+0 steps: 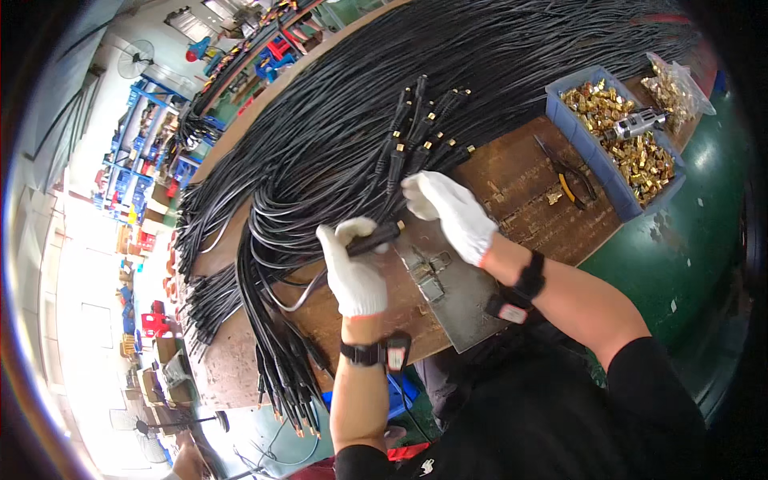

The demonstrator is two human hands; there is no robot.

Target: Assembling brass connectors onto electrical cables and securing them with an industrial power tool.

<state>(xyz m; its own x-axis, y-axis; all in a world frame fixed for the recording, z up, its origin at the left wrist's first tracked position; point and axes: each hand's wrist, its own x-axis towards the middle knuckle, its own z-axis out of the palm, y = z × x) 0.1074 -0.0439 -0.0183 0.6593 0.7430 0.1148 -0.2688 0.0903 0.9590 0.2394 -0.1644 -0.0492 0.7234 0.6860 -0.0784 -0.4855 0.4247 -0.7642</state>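
Workbench (pixel 508 180), one connector (pixel 379 238) in left grip (pixel 352 268)

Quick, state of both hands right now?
Left hand: closed, holding a black connector.
Right hand: fingers bent, near the piled connectors; cannot tell if it grips anything.

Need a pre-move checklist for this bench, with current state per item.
1. Left hand grip on black connector: ok, held.
2. Right hand free of connector pile: cannot tell, fingertips overlap its edge in view.
3. Pliers apart from both hands: ok, on the table beside the blue bin.
4. Gold-coloured parts in bin: ok, plenty.
5. Metal tool off those parts: not ok, lying across them.
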